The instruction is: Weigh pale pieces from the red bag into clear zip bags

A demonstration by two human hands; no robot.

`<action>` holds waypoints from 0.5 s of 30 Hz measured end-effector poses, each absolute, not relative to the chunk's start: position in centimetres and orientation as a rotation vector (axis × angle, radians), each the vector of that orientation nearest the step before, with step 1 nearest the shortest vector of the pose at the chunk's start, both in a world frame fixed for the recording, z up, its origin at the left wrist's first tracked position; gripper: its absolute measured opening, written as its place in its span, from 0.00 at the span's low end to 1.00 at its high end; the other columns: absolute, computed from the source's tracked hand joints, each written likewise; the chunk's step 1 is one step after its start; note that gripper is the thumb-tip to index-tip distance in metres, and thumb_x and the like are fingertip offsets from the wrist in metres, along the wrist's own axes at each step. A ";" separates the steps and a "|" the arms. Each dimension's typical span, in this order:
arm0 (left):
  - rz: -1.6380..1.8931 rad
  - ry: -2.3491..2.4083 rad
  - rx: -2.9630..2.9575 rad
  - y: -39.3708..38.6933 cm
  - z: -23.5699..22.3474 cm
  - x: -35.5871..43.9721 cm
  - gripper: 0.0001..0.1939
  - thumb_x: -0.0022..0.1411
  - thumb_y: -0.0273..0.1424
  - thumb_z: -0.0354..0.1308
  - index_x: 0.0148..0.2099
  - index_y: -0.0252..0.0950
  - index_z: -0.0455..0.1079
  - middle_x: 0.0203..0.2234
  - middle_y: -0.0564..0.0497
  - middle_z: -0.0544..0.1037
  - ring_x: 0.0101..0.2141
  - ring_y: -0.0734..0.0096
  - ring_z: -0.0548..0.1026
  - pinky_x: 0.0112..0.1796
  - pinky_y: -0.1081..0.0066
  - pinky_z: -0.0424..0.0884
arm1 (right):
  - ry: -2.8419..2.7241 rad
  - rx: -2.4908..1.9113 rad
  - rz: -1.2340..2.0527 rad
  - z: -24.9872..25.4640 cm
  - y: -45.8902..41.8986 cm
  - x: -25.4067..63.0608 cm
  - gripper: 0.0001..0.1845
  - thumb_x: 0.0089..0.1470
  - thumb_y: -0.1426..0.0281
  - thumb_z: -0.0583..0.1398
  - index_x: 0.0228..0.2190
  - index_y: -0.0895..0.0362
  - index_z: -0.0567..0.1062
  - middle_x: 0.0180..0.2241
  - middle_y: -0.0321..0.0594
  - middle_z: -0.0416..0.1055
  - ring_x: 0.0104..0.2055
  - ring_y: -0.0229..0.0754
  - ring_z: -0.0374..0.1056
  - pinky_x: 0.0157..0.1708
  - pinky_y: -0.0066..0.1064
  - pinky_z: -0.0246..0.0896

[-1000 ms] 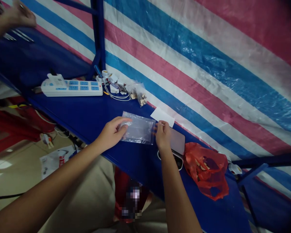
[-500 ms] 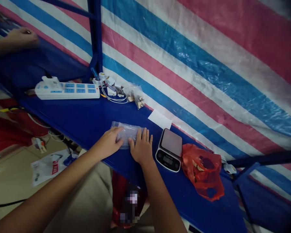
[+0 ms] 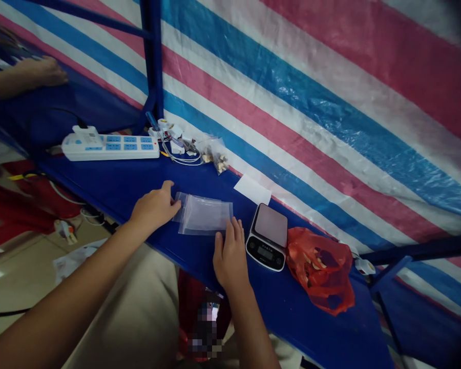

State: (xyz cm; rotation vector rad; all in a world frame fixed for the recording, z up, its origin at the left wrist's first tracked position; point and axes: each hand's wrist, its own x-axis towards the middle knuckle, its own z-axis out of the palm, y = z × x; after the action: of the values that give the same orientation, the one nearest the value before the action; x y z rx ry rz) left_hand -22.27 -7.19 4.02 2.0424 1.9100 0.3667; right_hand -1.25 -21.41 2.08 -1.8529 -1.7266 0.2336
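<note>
Head view, noted from my remote station. Clear plastic bags (image 3: pixel 205 215) lie flat on the blue tabletop (image 3: pixel 280 302), overlapping, between the two hands; I cannot count the layers. My left hand (image 3: pixel 153 205) is at their left end, thumb tip at the edge, index finger lifted apart from it; the grip looks loose, and contact is uncertain. My right hand (image 3: pixel 232 259) lies low, fingers straight and close together, thumb spread, fingertips at the right end; nothing is gripped in it. I judge that a hand at each end squares the thin film and checks sliding.

The kitchen scale (image 3: pixel 267 238) sits level just right of that hand, its display toward me, presumably for easy reading. A red plastic bag (image 3: pixel 322 271) rests beside it. Paper (image 3: pixel 253 189), a bag of pale pieces (image 3: pixel 219 161) and a power strip (image 3: pixel 115 148) line the back, probably to free working room.
</note>
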 end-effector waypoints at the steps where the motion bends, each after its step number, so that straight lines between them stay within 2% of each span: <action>1: 0.382 1.900 2.017 -6.8 3.8 -22.5 0.32 0.62 0.41 0.54 0.66 0.36 0.60 0.42 0.42 0.83 0.46 0.45 0.79 0.42 0.57 0.72 | -1.720 -1.849 0.239 1.8 -21.8 -1.4 0.29 0.71 0.61 0.47 0.64 0.64 0.65 0.69 0.57 0.56 0.74 0.56 0.44 0.68 0.58 0.49; 5: 0.484 1.911 1.958 -5.5 3.8 -23.9 0.31 0.60 0.44 0.55 0.63 0.37 0.62 0.42 0.44 0.83 0.46 0.46 0.79 0.43 0.58 0.72 | -1.672 -1.844 0.267 0.8 -22.8 -1.4 0.28 0.71 0.60 0.47 0.63 0.64 0.66 0.66 0.57 0.61 0.72 0.55 0.50 0.67 0.56 0.54; 7: 0.454 1.902 1.959 -5.1 4.1 -24.2 0.33 0.60 0.47 0.55 0.63 0.36 0.62 0.41 0.43 0.83 0.46 0.46 0.79 0.43 0.58 0.71 | -1.699 -1.852 0.226 0.6 -22.9 -1.5 0.28 0.71 0.62 0.47 0.63 0.64 0.66 0.66 0.58 0.61 0.72 0.55 0.49 0.67 0.57 0.54; 11: 0.432 1.801 2.006 -4.5 4.1 -23.8 0.30 0.59 0.40 0.58 0.62 0.37 0.63 0.40 0.44 0.83 0.46 0.50 0.79 0.44 0.62 0.71 | -1.934 -1.862 0.155 1.0 -22.5 -2.3 0.28 0.70 0.64 0.49 0.67 0.59 0.64 0.72 0.50 0.51 0.75 0.60 0.37 0.69 0.63 0.44; 15: 0.514 1.802 1.990 -4.1 4.6 -23.8 0.25 0.60 0.38 0.57 0.58 0.35 0.65 0.41 0.45 0.83 0.43 0.57 0.80 0.44 0.65 0.70 | -2.002 -1.936 0.170 1.3 -22.2 -2.7 0.29 0.70 0.61 0.49 0.66 0.58 0.65 0.72 0.50 0.50 0.75 0.62 0.37 0.69 0.64 0.39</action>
State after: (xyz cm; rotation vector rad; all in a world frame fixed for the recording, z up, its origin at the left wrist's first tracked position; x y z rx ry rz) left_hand -23.77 -4.15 4.60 1.9896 1.8024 0.5143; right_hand -2.65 -22.22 1.35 -1.9362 -2.0016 0.1697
